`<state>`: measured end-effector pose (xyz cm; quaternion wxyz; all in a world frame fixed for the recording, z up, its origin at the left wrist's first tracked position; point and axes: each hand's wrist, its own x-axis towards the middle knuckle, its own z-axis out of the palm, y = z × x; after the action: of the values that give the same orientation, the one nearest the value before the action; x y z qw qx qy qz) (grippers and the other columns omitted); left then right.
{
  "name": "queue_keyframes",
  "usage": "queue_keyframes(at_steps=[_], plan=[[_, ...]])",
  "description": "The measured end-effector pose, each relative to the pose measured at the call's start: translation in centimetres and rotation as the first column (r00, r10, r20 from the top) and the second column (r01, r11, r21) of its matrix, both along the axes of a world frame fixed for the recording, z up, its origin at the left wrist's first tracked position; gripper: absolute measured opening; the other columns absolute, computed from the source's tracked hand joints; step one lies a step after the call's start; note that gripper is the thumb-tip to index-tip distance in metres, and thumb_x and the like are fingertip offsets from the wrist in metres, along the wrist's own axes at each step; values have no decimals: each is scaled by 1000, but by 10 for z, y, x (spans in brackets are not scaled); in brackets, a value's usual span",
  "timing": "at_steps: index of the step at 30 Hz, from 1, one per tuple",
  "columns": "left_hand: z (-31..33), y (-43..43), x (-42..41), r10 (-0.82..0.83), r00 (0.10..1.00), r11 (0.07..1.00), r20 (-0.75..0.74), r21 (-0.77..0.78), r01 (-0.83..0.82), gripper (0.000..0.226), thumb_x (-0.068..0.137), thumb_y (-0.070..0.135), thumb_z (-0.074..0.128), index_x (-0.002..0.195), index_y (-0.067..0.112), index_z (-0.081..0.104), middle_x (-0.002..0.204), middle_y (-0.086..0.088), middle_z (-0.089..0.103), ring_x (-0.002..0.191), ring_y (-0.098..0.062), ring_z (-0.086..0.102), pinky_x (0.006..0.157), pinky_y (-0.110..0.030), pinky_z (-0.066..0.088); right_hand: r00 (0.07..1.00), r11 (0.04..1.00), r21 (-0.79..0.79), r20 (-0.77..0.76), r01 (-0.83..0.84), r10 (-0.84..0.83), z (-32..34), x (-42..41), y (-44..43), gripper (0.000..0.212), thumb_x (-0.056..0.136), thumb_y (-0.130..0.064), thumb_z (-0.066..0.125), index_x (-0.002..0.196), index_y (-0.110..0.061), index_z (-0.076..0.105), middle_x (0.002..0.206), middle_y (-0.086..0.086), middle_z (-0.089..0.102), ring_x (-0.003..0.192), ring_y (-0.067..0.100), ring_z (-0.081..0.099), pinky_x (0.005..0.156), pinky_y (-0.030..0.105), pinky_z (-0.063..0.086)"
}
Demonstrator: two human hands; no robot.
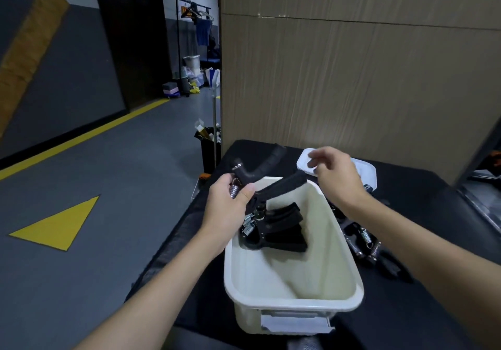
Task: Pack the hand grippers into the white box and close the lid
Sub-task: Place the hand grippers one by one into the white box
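Grips the black foam-handled, steel-spring hand gripper (282,185) at its spring end with the left hand (227,208) over the white plastic box's (292,302) far rim, right hand (339,178) loose-fingered and empty; looks rigid, fairly heavy, safest held by a padded handle.

Smooth white plastic box (294,303); matt black hand grippers (282,231) with shiny metal springs (248,226); black tablecloth (425,189).

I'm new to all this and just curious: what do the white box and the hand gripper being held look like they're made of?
The white box looks like smooth moulded plastic, slightly glossy, with rounded corners and a rolled rim. The hand gripper has matt black handles, probably foam or rubber, and a shiny coiled spring, likely steel.
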<state>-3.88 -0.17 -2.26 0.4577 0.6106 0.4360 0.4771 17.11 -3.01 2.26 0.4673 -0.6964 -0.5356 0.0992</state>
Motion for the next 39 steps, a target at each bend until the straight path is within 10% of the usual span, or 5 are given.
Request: queue_keyframes(at_steps=[6, 15, 20, 25, 39], plan=[[-3, -1, 3, 44, 873, 988, -486, 149, 33, 24, 87, 42, 69, 109, 44, 61, 103, 22, 69, 116, -18, 46, 107, -37, 30, 893, 953, -95, 333, -288, 303, 20, -9, -32, 34, 93, -33, 58, 127, -33, 57, 96, -19, 64, 97, -5, 54, 96, 29, 36], [-19, -5, 4, 29, 834, 992, -550, 118, 43, 33, 82, 47, 72, 112, 46, 60, 104, 20, 67, 118, -24, 43, 103, -35, 33, 534, 889, -426, 719, -167, 445, 2, -21, -31, 33, 90, -42, 60, 121, -31, 63, 111, -9, 63, 109, 18, 48, 92, 37, 35], [-16, -10, 2, 15, 812, 969, -584, 208, 132, 33, 80, 49, 72, 111, 44, 63, 113, 22, 58, 118, -12, 48, 106, -37, 35, 563, 810, -557, 616, -183, 551, -11, -18, -17, 12, 87, -28, 64, 96, -21, 68, 93, 2, 64, 95, 25, 58, 71, 32, 39], [-3, -20, -15, 2, 700, 968, -714, 177, 178, 60, 94, 39, 50, 151, 26, 32, 154, 11, 30, 138, -13, 32, 114, -36, 26, 544, 778, -619, 617, -110, 568, -25, -16, -12, 20, 88, -24, 63, 106, -16, 67, 103, 6, 64, 98, 29, 59, 70, 32, 43], [-6, -19, -22, -164, 527, 954, -834, 2, 301, 79, 92, 39, 47, 157, 22, 6, 164, 14, -10, 150, -19, 11, 117, -32, 19, 405, 745, -667, 680, -3, 611, -53, -35, -4, 17, 92, -23, 61, 104, -12, 64, 112, 8, 63, 102, 31, 60, 65, 31, 33]])
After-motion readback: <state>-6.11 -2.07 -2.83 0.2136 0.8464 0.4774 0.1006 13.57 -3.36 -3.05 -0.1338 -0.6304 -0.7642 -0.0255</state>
